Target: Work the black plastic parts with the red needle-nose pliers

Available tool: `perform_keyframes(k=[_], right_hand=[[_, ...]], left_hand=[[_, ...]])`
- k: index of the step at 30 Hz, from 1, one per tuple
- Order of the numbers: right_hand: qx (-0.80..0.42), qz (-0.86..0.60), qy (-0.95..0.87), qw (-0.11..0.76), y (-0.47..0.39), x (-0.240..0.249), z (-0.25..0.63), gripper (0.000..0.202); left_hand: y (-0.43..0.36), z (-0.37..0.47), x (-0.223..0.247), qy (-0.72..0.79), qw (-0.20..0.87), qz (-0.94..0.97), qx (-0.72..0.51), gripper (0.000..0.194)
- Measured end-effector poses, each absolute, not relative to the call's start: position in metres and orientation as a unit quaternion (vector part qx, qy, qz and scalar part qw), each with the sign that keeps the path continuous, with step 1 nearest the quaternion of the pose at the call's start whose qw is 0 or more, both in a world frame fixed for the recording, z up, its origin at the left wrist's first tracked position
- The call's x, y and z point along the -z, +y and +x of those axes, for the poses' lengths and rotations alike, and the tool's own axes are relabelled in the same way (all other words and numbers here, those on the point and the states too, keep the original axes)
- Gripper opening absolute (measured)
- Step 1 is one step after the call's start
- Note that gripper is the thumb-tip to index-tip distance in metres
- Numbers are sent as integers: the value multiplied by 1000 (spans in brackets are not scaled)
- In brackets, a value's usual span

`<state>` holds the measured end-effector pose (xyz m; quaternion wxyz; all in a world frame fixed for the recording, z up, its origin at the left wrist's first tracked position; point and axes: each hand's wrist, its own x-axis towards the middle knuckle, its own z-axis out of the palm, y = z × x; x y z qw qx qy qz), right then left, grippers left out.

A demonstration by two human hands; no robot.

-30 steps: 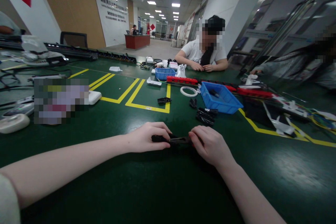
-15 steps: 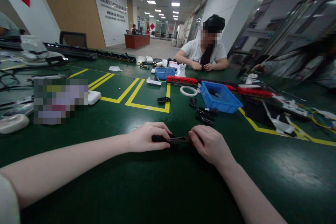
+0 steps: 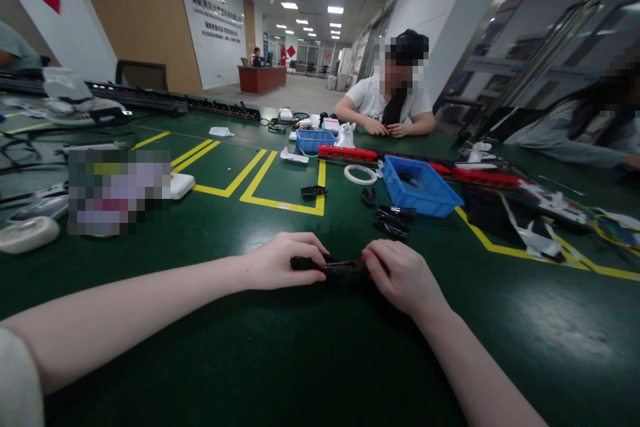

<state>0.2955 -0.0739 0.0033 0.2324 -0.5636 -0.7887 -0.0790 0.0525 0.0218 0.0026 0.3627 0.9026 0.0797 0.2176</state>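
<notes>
My left hand is closed round a small black part, pinched between thumb and fingers. My right hand grips a tool with dark metal jaws, which looks like pliers; a bit of red shows at its fingers, and the handles are mostly hidden. The tool's tip reaches the black part at my left fingertips. Beyond my hands, a bundle of shiny black pieces, a small black clump and another black piece lie on the green table.
A blue bin with dark items stands behind the black bundle, beside a white tape ring. Farther back are a smaller blue bin and a red strip. A person sits across the table; another is at the right. Cables lie left.
My hands and the tool hold nearly the same pose. The person at the right has drawn a hand back from the table items and moved rightward. The view has shifted slightly.
</notes>
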Motion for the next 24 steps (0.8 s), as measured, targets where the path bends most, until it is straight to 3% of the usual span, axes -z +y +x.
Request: perform_keyframes(k=[24], right_hand=[[89,-563,-792,219,-74,-2,291,32]], left_hand=[[23,53,1,87,350,910,-206,14]])
